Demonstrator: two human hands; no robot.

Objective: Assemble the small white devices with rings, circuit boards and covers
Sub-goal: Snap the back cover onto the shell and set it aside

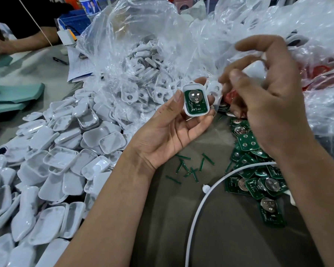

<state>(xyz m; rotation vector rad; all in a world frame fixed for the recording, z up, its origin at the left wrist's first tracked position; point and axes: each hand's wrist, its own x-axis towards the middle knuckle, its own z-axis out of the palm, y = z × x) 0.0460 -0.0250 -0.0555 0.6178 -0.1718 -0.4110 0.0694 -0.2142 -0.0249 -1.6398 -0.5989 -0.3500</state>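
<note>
So your left hand [174, 128] pinches a white shell [196, 100] with its circuit board [196, 103] seated; your right hand [262, 101] looks curled, contents unclear. Cover's still missing, and heaps of shells [66, 151] wait on the bench.

The worktop [158, 224] carries a heap of white shells [52, 160] at its left side, green circuit boards [255, 170] at the right, and clear plastic bags [143, 45] at the far edge.

Soft, even overhead light; glare streaks the clear plastic bags [181, 35]. My right hand [268, 105] blurs, and edges bow outward.
</note>
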